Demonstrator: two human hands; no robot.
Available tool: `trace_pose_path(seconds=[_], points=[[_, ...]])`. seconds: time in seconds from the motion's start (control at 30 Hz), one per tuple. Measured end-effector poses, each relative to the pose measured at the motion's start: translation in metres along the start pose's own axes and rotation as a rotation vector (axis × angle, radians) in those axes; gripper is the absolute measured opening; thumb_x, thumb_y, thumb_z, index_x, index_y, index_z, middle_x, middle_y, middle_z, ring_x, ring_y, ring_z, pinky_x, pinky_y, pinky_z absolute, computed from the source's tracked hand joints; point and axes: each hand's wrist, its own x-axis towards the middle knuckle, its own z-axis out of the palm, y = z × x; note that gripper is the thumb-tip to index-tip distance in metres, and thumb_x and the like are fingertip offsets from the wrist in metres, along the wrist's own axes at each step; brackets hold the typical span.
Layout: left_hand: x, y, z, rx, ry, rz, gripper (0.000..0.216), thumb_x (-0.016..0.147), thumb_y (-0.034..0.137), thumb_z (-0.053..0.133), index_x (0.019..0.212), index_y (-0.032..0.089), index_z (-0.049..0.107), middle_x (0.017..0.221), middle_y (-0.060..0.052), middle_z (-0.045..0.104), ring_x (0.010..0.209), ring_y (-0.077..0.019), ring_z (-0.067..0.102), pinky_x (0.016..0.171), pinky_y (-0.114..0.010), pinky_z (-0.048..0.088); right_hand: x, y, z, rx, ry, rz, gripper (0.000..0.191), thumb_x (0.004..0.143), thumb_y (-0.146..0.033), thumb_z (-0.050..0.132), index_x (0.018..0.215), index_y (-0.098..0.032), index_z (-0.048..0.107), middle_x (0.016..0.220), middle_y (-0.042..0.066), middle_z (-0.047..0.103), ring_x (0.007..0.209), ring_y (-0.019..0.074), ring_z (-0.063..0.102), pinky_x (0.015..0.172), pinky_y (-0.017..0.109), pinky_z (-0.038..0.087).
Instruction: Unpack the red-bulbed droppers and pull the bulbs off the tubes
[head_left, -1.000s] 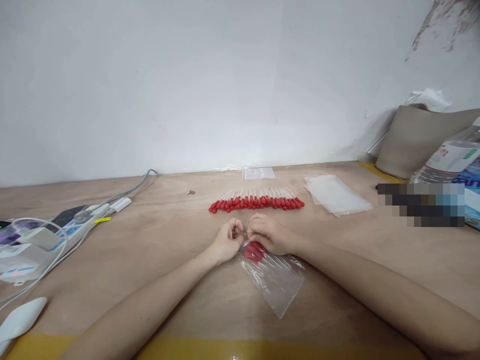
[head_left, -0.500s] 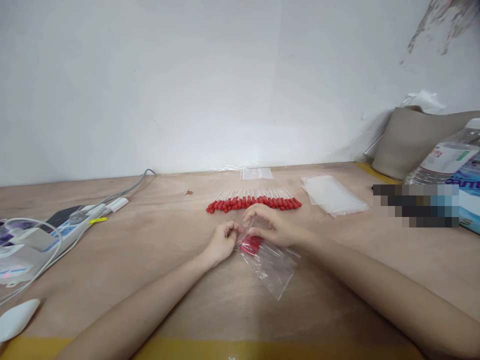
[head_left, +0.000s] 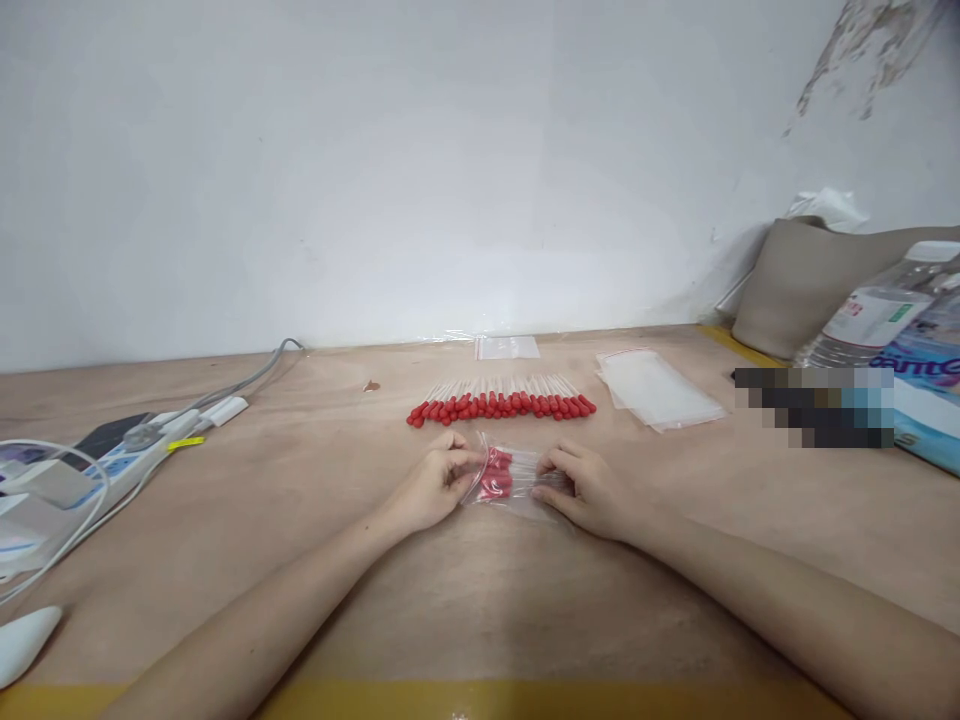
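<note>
A clear plastic bag (head_left: 532, 508) lies across the middle of the table, with several red-tipped sticks (head_left: 496, 486) inside it, their red heads to the left. My left hand (head_left: 441, 484) pinches the bag's left end near the red heads. At the other end, my right hand (head_left: 589, 490) has its curled fingers and thumb closed on the bag around the sticks' pale ends. Just beyond both hands lies a long row of loose red-tipped sticks (head_left: 501, 404), heads toward me.
Flat clear bags (head_left: 660, 390) lie stacked to the right, and another small bag (head_left: 507, 347) sits by the wall. A power strip (head_left: 120, 470) with cables and a white mouse (head_left: 26, 645) are at left. A water bottle (head_left: 862, 320) and a grey-brown container (head_left: 780, 290) stand at right.
The bag has turned from slanting toward me to lying crosswise. My right hand has moved from the end with the red heads to the right end; my left hand stays at the left.
</note>
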Motion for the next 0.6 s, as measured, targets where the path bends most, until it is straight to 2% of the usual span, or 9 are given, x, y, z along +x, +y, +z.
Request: trace_pose_path(seconds=[0.13,0.27,0.37,0.47,0.53,0.6], points=[[0.0,-0.004,-0.006,-0.242,-0.201,-0.062,0.029,0.08,0.026,0.054,0.107,0.022,0.062,0.092,-0.007,0.053,0.076,-0.0148,0.055,0.067,-0.025,0.046,0.001,0.004,0.003,-0.018,0.027,-0.016,0.011,0.077,-0.026,0.056,0.083,-0.018,0.053,0.082,0.004,0.053,0.073,0.0156,0.05,0.065,0.028,0.041],[0.001,0.001,-0.009,-0.212,-0.303,-0.08,0.037,0.079,0.031,0.057,0.115,0.024,0.057,0.093,-0.006,0.053,0.075,-0.0137,0.055,0.069,-0.026,0.046,-0.001,0.007,0.005,-0.075,0.067,-0.022,0.009,0.078,-0.026,0.055,0.08,-0.018,0.052,0.082,0.005,0.054,0.076,0.0165,0.05,0.067,0.029,0.041],[0.001,0.009,-0.008,-0.12,-0.319,-0.088,0.042,0.077,0.032,0.06,0.118,0.025,0.054,0.097,-0.006,0.054,0.078,-0.0137,0.053,0.071,-0.027,0.047,-0.001,0.009,0.007,-0.125,0.101,-0.022,0.009,0.079,-0.027,0.054,0.079,-0.018,0.052,0.081,0.005,0.054,0.074,0.0163,0.05,0.066,0.029,0.04],[0.0,0.017,-0.004,-0.041,-0.305,-0.024,0.039,0.078,0.033,0.058,0.116,0.028,0.055,0.111,-0.006,0.054,0.082,-0.0137,0.053,0.074,-0.028,0.047,-0.001,0.009,0.008,-0.149,0.125,-0.008,0.009,0.08,-0.027,0.053,0.079,-0.018,0.051,0.081,0.005,0.054,0.074,0.0164,0.05,0.065,0.029,0.04],[-0.001,0.021,0.0,0.031,-0.253,0.047,0.031,0.08,0.029,0.056,0.111,0.027,0.058,0.116,-0.005,0.053,0.087,-0.0145,0.053,0.077,-0.028,0.046,0.0,0.008,0.008,-0.139,0.134,-0.003,0.009,0.081,-0.027,0.051,0.078,-0.018,0.051,0.079,0.005,0.053,0.072,0.0161,0.05,0.064,0.028,0.04],[-0.003,0.024,0.003,0.115,-0.184,0.099,0.025,0.082,0.024,0.052,0.106,0.024,0.06,0.109,-0.005,0.056,0.09,-0.0154,0.053,0.08,-0.028,0.044,0.001,0.007,0.005,-0.115,0.119,0.002,0.011,0.08,-0.028,0.052,0.077,-0.017,0.051,0.078,0.005,0.053,0.07,0.0154,0.05,0.062,0.028,0.04]])
